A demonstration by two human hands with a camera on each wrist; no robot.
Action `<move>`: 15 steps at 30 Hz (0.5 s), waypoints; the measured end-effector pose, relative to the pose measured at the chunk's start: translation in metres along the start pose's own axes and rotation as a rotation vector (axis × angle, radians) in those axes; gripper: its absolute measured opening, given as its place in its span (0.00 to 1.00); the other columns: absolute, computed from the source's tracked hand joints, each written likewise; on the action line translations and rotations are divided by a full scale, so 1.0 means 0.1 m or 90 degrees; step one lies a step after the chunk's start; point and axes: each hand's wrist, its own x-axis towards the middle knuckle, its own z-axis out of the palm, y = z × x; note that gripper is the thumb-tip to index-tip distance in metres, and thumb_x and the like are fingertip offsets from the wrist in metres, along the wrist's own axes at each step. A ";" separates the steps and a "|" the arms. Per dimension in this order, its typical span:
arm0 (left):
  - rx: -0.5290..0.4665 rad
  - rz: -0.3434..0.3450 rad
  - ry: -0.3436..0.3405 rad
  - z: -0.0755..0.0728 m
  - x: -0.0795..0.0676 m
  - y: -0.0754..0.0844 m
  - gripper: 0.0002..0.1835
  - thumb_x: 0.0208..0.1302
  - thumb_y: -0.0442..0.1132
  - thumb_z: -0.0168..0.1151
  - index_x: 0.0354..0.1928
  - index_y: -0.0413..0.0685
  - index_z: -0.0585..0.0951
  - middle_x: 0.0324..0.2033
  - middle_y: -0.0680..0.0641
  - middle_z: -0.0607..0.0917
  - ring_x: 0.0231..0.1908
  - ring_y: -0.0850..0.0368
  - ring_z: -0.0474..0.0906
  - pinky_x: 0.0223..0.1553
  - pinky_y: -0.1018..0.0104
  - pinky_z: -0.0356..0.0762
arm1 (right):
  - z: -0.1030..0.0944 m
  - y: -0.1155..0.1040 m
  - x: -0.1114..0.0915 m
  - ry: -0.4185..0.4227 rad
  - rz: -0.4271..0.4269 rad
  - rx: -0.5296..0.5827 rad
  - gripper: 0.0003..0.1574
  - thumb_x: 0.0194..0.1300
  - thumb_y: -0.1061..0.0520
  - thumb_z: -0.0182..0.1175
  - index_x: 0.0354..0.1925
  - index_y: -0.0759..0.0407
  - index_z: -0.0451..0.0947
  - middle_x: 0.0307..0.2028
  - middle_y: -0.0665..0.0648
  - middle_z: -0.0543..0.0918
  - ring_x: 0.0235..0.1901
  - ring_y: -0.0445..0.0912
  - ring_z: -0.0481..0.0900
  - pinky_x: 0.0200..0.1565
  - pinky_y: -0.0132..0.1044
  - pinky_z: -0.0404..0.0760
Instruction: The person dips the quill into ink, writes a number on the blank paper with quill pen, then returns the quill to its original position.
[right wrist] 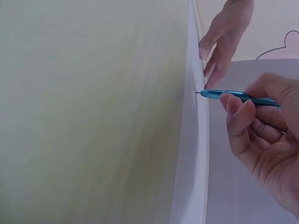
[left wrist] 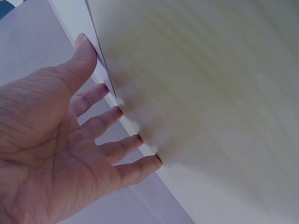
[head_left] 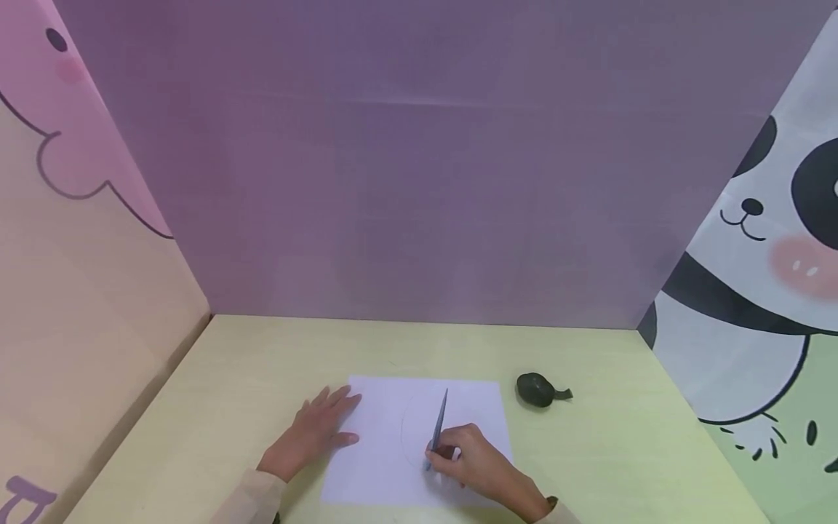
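A white sheet of paper (head_left: 373, 466) lies on the table, with a thin, faint curved line drawn on it. My right hand (head_left: 481, 462) pinches a teal pen (head_left: 440, 422) between thumb and fingers above the sheet's right half. In the right wrist view, the tip of the pen (right wrist: 215, 94) meets the paper's surface. My left hand (head_left: 314, 426) rests at the sheet's left edge with fingers spread. The left wrist view shows that hand (left wrist: 60, 144) from the palm side, its fingertips touching down along the paper and table.
A dark, rounded object with a short stem-like end (head_left: 537, 390) lies right of the paper. The pale yellow table (head_left: 609, 451) ends at a purple back panel (head_left: 419, 218). Printed side panels stand left and right, the right one showing a panda (head_left: 733, 364).
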 end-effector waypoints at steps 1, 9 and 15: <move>-0.002 -0.001 -0.002 0.00 0.00 0.00 0.36 0.64 0.45 0.73 0.71 0.36 0.74 0.74 0.29 0.69 0.73 0.17 0.56 0.67 0.16 0.53 | 0.00 0.00 0.00 0.001 0.000 0.002 0.11 0.70 0.63 0.65 0.29 0.63 0.85 0.23 0.49 0.85 0.23 0.26 0.74 0.15 0.26 0.77; -0.017 -0.001 -0.010 -0.01 -0.02 0.00 0.36 0.65 0.44 0.72 0.71 0.35 0.73 0.74 0.28 0.68 0.73 0.16 0.54 0.67 0.16 0.51 | -0.02 0.00 -0.03 0.015 -0.017 -0.006 0.10 0.69 0.64 0.65 0.29 0.63 0.85 0.23 0.49 0.85 0.23 0.26 0.74 0.16 0.24 0.76; -0.016 -0.010 -0.014 -0.02 -0.01 0.01 0.36 0.66 0.45 0.71 0.71 0.36 0.73 0.74 0.29 0.68 0.74 0.17 0.54 0.68 0.17 0.50 | -0.05 0.00 -0.03 0.045 -0.048 -0.067 0.10 0.67 0.65 0.65 0.27 0.59 0.85 0.23 0.47 0.85 0.26 0.25 0.74 0.26 0.23 0.79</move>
